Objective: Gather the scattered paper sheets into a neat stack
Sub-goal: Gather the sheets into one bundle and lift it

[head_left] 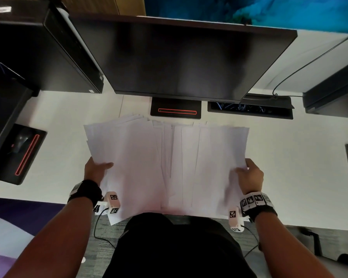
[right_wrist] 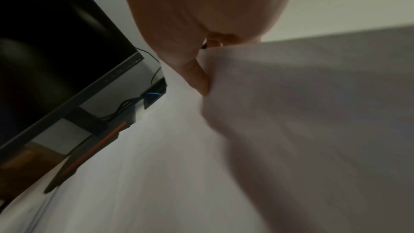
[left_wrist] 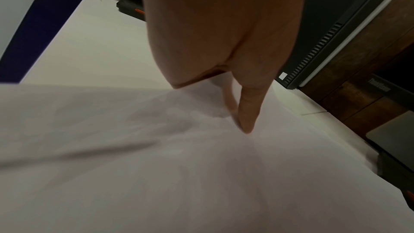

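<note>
Several white paper sheets [head_left: 165,165] lie fanned and overlapping across the middle of the white desk [head_left: 68,141], their near ends hanging over the front edge. My left hand [head_left: 97,170] grips the left edge of the spread, thumb on top and fingers hidden under the sheets [left_wrist: 156,157]. My right hand [head_left: 249,175] grips the right edge the same way; in the right wrist view its thumb presses on the paper [right_wrist: 291,112], with fingers curled beneath. Both wrist views are blurred.
A dark monitor [head_left: 179,61] stands right behind the sheets, its base [head_left: 175,108] touching their far edge. A cable tray [head_left: 249,109] is beside it. A computer mouse [head_left: 21,142] sits on the neighbouring monitor's base at far left. More monitors flank both sides.
</note>
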A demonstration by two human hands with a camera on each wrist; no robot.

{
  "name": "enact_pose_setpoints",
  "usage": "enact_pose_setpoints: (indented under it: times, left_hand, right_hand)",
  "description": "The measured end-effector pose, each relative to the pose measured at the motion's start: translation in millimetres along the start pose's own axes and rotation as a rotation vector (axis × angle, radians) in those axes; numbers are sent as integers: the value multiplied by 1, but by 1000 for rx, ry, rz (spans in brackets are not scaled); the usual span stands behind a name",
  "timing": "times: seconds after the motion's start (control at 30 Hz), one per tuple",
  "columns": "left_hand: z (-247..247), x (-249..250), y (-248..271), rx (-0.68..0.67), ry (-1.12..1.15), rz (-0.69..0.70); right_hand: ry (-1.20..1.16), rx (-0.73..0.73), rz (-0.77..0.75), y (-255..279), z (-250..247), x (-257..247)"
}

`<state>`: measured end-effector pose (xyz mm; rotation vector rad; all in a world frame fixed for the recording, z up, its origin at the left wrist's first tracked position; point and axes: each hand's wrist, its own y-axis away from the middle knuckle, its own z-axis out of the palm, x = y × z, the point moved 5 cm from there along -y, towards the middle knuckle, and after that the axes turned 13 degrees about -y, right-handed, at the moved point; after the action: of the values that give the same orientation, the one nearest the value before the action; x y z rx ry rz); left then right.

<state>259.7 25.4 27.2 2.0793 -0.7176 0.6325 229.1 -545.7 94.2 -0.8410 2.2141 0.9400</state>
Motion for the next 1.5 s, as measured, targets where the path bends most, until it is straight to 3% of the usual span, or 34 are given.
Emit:
enact_pose_setpoints:
  times: [0.1, 0.27, 0.4, 0.53, 0.73, 1.0, 1.17, 1.5]
  left_hand:
    - [-1, -3, -1, -4, 0, 0]
    - [0, 0, 1, -1, -7, 4]
    - [0, 2, 3, 0, -12, 1]
    - [0, 2, 3, 0, -14, -2]
    - [-1, 4, 6, -4, -10, 8]
    - [-2, 6, 8, -11, -8, -2]
    - [-2, 11, 16, -2, -13, -8]
    - [-4, 19, 24, -17, -27, -23]
  right_hand:
    - [-41, -13, -100, 7, 4, -6]
    - [14, -185, 136, -1, 19, 4]
    - [51, -107, -9, 1, 6, -8]
    - [-127, -85, 0, 3, -13, 0]
    - [-664, -99, 124, 17, -38, 3]
    - [-869, 5, 32, 13, -81, -2]
    - [-1002, 65, -3, 22, -83, -5]
    - [-1211, 18, 239, 35, -48, 22]
